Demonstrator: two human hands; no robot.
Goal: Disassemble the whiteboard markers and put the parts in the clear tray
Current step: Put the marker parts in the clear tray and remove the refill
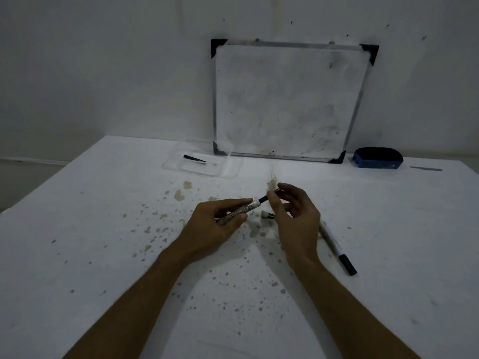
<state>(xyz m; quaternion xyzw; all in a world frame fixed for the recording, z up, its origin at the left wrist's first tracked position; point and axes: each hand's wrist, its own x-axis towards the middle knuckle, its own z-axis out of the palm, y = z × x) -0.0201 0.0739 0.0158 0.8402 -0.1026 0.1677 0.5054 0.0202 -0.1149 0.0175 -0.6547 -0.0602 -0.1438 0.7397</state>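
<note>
My left hand grips the white barrel of a whiteboard marker, which points up and to the right. My right hand pinches the dark ink core sticking out of the barrel's end. A small marker part lies on the table just below, between my hands. A second whole marker with a black cap lies on the table to the right, partly under my right hand. The clear tray sits at the back with one black cap inside.
A small whiteboard leans on the wall behind the tray. A blue eraser rests to its right, with a thin grey object beyond it. The white table is speckled with stains.
</note>
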